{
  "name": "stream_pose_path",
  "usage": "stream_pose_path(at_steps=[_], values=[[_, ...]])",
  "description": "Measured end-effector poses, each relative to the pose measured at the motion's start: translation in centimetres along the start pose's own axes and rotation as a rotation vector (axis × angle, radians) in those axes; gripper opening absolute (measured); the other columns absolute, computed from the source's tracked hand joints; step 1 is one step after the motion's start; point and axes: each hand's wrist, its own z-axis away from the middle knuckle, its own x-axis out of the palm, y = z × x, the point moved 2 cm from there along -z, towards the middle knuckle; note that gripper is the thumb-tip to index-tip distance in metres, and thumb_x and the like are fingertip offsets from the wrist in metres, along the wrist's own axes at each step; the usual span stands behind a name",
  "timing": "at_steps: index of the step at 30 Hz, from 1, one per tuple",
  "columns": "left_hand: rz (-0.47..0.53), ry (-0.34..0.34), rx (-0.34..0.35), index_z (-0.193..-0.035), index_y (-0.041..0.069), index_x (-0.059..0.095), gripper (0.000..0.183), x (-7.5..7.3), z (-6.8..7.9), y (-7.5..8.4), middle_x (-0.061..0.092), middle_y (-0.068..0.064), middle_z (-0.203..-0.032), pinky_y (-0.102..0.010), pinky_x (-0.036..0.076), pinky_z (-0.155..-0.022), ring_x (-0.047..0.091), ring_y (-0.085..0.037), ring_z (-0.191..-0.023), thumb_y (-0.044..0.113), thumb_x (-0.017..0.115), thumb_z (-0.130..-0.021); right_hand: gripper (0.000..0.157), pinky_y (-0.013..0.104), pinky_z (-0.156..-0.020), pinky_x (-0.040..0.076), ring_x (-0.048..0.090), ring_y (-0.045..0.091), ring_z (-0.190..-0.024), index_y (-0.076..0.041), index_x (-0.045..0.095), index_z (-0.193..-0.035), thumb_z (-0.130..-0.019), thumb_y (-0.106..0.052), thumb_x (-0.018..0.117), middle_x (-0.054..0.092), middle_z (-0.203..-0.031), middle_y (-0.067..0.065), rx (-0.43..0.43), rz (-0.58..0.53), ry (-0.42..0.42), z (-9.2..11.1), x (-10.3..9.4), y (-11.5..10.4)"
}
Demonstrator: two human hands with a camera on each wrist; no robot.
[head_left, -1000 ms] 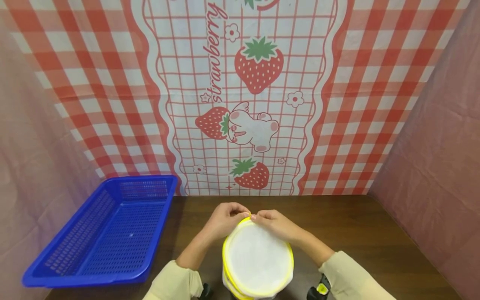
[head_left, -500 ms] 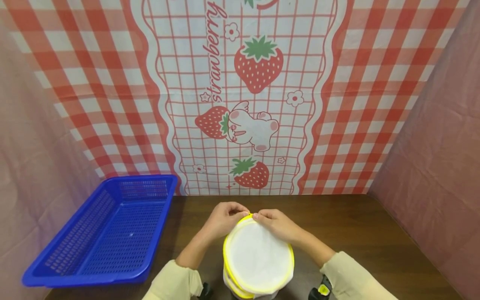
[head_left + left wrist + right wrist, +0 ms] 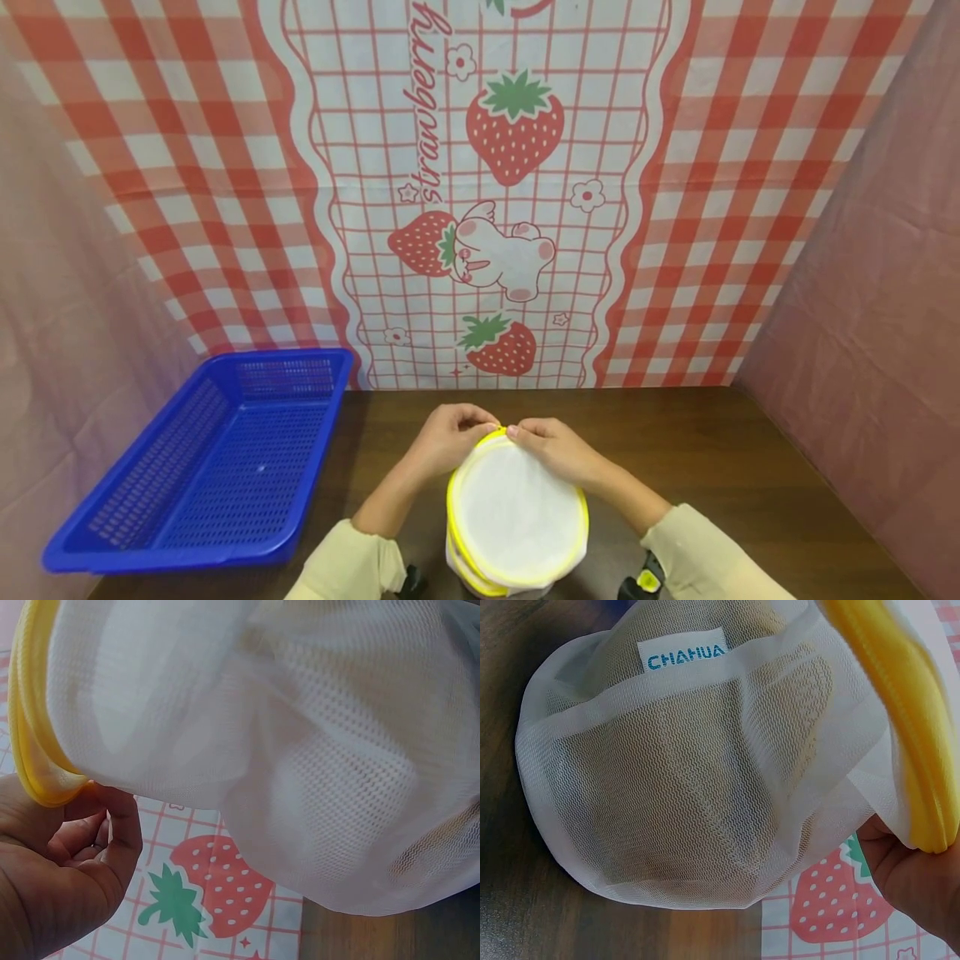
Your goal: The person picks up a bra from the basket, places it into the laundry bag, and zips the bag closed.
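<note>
Head view: white bag (image 3: 521,508) over the table (image 3: 675,433), pinched at its far yellow rim (image 3: 452,508) by left hand (image 3: 453,437) and right hand (image 3: 555,450); blue basket (image 3: 161,561) well apart leftward, out of the way.

Left wrist: slack netting, likely light, soft; rim probably the firmest hold.

Right wrist: label (image 3: 682,651) on bag; grip partly hidden.

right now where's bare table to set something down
Widest bare tabletop: right of the right forearm, to the pink curtain. Narrower: between blue basket and left forearm. Crowded: front middle, where left hand and right hand pinch the CHAHUA mesh bag; also left, under the basket.
</note>
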Motion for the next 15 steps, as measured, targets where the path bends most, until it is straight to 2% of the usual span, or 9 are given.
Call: stream_pose_path(at_steps=[15], values=[[-0.003,0.01,-0.004,-0.088,0.004,0.071,0.015,0.08,0.02,-0.23,0.068,-0.006,-0.079,-0.024,0.049,-0.057,0.057,-0.008,-0.064,0.018,0.065,-0.087,0.038,0.025,-0.048,0.044,0.05,0.011,-0.056,0.0,0.06,-0.084,-0.097,-0.034,0.048,0.052,-0.066,-0.001,-0.001,-0.006,0.002,0.07,0.16,-0.08]])
